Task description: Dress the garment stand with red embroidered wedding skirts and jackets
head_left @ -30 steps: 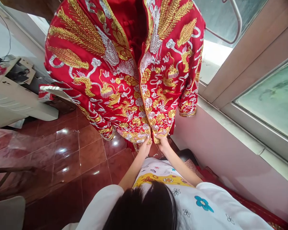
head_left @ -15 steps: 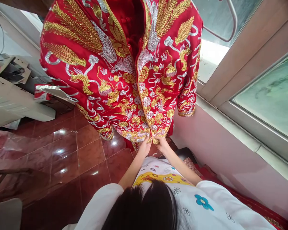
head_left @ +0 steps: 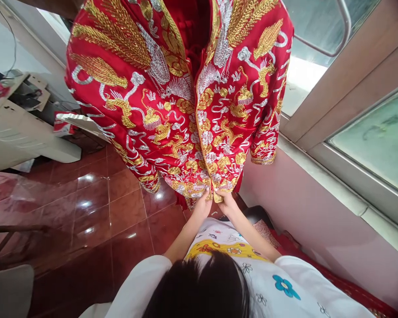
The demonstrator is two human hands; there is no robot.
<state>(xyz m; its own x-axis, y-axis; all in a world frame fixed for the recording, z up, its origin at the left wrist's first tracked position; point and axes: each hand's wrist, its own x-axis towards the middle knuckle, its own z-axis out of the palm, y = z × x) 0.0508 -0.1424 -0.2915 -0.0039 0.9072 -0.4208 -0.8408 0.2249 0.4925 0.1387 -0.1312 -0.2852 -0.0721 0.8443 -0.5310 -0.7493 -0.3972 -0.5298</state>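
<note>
Two bare hands pinch the lower front corners of a red embroidered jacket (head_left: pixel 182 112), which fills the view from the centre up to twelve o'clock, its top cut off by the picture's edge. At six o'clock, just below centre, the left hand (head_left: pixel 203 204) has its thumb pressed on the gold-and-silver hem, and the right hand (head_left: pixel 227 203) grips the opposite corner likewise. Both grips look narrow, the cloth caught beneath the thumbs; the remaining fingers are mostly hidden. Between the hands, the two front edges stand close together, while the neckline parts towards twelve. One sleeve slopes towards eight o'clock, the other hangs towards two.

Glossy reddish tiles (head_left: pixel 96 196) cover the floor from seven to nine, reflecting bright spots. White furniture (head_left: pixel 23 132) stands between nine and ten, with a red-and-white box (head_left: pixel 62 125) near it. Dark wooden bars (head_left: pixel 6 229) show between eight and nine. A framed window (head_left: pixel 381 132) lies around three, above a pale ledge (head_left: pixel 341 190) and a pinkish wall (head_left: pixel 305 201).
</note>
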